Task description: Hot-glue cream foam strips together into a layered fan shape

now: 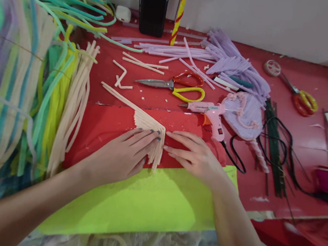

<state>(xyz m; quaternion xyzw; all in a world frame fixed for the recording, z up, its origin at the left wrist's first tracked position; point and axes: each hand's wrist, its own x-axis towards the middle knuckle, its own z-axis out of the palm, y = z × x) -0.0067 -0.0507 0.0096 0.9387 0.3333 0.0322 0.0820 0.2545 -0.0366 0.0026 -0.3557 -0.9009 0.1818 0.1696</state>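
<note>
Cream pipe cleaners (148, 118), bent at an angle and laid side by side, form a panel on the red work surface. One long strand sticks out of it to the upper left. My left hand (134, 149) lies flat across the panel, its fingertips pressing near the bend and covering part of the rows. From the other side, my right hand (197, 153) reaches in with outstretched fingers, their tips at or close to the panel's right edge. Above the hands are scissors (172, 86) with red and yellow handles and a pink glue gun (211, 114).
Bundles of coloured pipe cleaners (14, 81) crowd the left. Lilac pipe cleaners (230, 63) lie at the back, near a fuzzy lilac piece (244, 119). A black cord (290, 166) crosses the right side. A second pair of scissors (303, 101) and a black phone (153, 8) are farther back.
</note>
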